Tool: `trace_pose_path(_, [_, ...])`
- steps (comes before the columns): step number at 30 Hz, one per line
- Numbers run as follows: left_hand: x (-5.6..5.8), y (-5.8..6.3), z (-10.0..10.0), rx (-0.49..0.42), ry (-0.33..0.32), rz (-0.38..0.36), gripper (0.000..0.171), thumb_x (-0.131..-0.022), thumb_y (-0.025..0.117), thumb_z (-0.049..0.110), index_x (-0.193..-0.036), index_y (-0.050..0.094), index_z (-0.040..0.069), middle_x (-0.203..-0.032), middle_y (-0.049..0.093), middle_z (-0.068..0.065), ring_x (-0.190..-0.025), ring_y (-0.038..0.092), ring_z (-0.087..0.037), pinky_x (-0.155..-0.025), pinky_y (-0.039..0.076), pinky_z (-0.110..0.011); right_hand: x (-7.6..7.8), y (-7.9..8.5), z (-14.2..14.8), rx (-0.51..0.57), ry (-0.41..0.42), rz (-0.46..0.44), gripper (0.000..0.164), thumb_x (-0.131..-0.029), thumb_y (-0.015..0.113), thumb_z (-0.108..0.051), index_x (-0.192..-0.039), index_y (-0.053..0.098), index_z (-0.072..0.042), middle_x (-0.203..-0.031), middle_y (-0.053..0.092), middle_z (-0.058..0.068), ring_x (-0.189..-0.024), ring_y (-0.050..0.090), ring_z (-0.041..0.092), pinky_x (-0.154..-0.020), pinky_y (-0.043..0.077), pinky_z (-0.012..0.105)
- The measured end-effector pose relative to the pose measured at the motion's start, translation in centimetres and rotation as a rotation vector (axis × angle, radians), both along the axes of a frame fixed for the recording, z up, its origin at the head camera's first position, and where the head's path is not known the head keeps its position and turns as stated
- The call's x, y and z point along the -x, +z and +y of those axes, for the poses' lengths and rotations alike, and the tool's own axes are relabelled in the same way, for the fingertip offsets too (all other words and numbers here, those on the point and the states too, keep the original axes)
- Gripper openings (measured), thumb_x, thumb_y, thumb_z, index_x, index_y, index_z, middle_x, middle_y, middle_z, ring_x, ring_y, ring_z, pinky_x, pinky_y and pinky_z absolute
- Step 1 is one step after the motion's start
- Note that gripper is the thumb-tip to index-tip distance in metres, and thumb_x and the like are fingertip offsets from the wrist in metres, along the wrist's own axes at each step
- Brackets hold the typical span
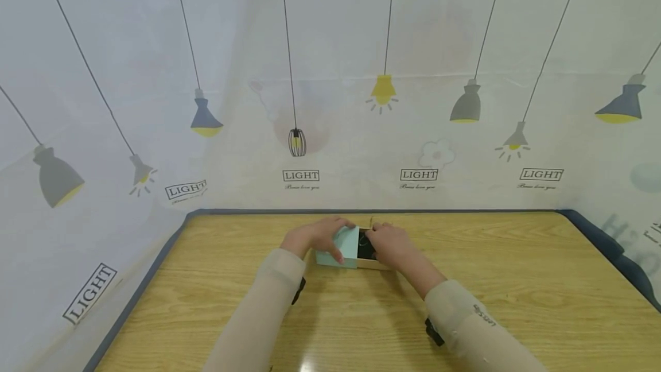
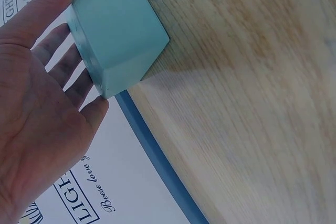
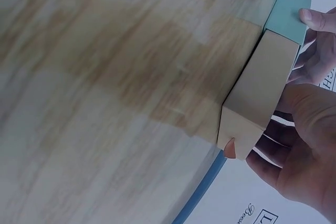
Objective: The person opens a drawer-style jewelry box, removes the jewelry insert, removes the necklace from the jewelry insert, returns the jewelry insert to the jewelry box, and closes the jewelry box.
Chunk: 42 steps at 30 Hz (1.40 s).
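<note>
Wall sheet (image 1: 351,113): boxed "LIGHT" (image 1: 301,175) repeated, script "Beese love you" (image 1: 302,187) beneath; right sleeve (image 1: 465,332) lettering (image 1: 484,315) unclear.

The right cuff (image 1: 446,297) ends a long cream sleeve (image 1: 490,334) with small dark lettering (image 1: 484,316) just behind that cuff and a black fitting (image 1: 434,332) under it, while left of it a matching left sleeve (image 1: 258,309) shows another black piece (image 1: 298,290).

mint box (image 1: 346,243) (drawer (image 3: 262,72) partly out)
</note>
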<state>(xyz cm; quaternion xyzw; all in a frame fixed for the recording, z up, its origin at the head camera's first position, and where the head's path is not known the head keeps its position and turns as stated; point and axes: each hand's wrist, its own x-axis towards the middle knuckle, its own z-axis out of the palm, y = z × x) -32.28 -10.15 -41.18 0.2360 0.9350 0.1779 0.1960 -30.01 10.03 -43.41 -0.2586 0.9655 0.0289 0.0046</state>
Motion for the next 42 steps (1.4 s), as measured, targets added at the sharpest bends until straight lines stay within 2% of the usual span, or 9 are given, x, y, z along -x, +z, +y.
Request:
trace_pose_path(9, [-0.18,0.24,0.09,0.005,-0.001,0.001,0.085,-0.079,0.085,0.028,-0.152,0.04,0.024,-0.16,0.035,-0.005,-0.147,0.035,-0.028,-0.12,0.035,-0.049,-0.15,-0.01,-0.18,-0.027,0.01,0.019,0.044,-0.087,0.078,-0.019,-0.125,0.063,-0.003,-0.114,0.066,0.012,-0.106,0.063,0.029,-0.088,0.059,0.042])
trace_pose_path(16, [0.0,-0.06,0.15,0.02,0.012,-0.001,0.086,-0.079,0.085,0.026,-0.152,0.039,0.025,-0.161,0.033,-0.004,-0.147,0.034,-0.027,-0.12,0.035,-0.048,-0.27,-0.15,-0.22,-0.04,0.021,0.052,0.04,-0.088,0.076,-0.016,-0.123,0.063,-0.002,-0.116,0.067,0.013,-0.107,0.063,0.029,-0.09,0.058,0.043])
trace_pose_path(22, [-0.46,0.56,0.14,-0.006,0.018,-0.012,0.085,-0.079,0.085,0.026,-0.151,0.04,0.025,-0.161,0.034,-0.005,-0.146,0.036,-0.028,-0.119,0.036,-0.049,-0.24,-0.33,-0.26,-0.033,0.007,0.059,0.04,-0.09,0.075,-0.015,-0.124,0.061,-0.001,-0.122,0.066,0.015,-0.112,0.061,0.031,-0.093,0.057,0.044])
trace_pose_path(26, [-0.45,0.54,0.1,-0.011,0.021,-0.012,0.085,-0.079,0.086,0.026,-0.151,0.04,0.025,-0.161,0.034,-0.005,-0.146,0.036,-0.028,-0.118,0.037,-0.048,-0.21,-0.49,-0.28,-0.041,-0.005,0.058,0.042,-0.09,0.074,-0.015,-0.127,0.059,-0.001,-0.126,0.064,0.015,-0.116,0.06,0.032,-0.095,0.057,0.044])
trace_pose_path(42, [-0.19,0.17,0.15,0.008,0.015,-0.001,0.087,-0.078,0.086,0.025,-0.152,0.039,0.024,-0.162,0.033,-0.004,-0.148,0.034,-0.025,-0.121,0.034,-0.045,-0.52,-0.52,-0.17,-0.035,0.011,0.109,0.038,-0.092,0.071,-0.011,-0.125,0.057,0.001,-0.121,0.064,0.016,-0.108,0.059,0.03,-0.091,0.057,0.041])
